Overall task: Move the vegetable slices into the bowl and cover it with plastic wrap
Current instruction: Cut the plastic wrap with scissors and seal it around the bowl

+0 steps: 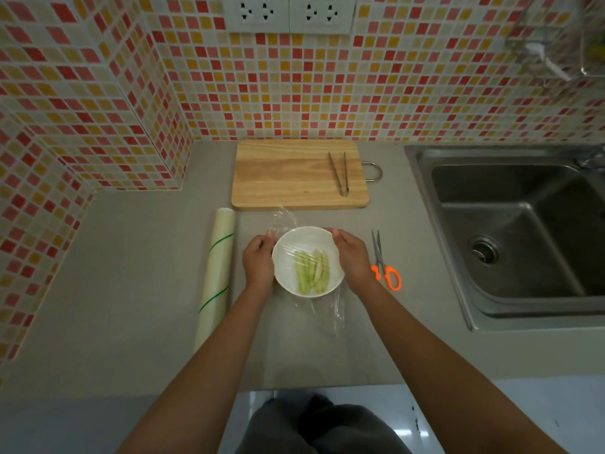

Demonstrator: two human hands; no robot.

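Fingers curled, pressing plastic wrap (pixel 281 224) vs bowl (pixel 288 276) rim: left hand (pixel 258 262) on its left side, right hand (pixel 352 257) on its right. Veg slices (pixel 312 271) inside, under film. Bowl on counter (pixel 131 290), btw wrap roll (pixel 216 276) & scissors (pixel 384 263).

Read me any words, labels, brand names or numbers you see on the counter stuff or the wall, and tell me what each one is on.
No readable text anywhere.
Pale roll of plastic wrap: only green stripes, no lettering.
Orange-handled scissors: no legible mark.
White wall sockets: only pin holes, no print seen.
Wooden cutting board, metal tongs, white bowl: plain.
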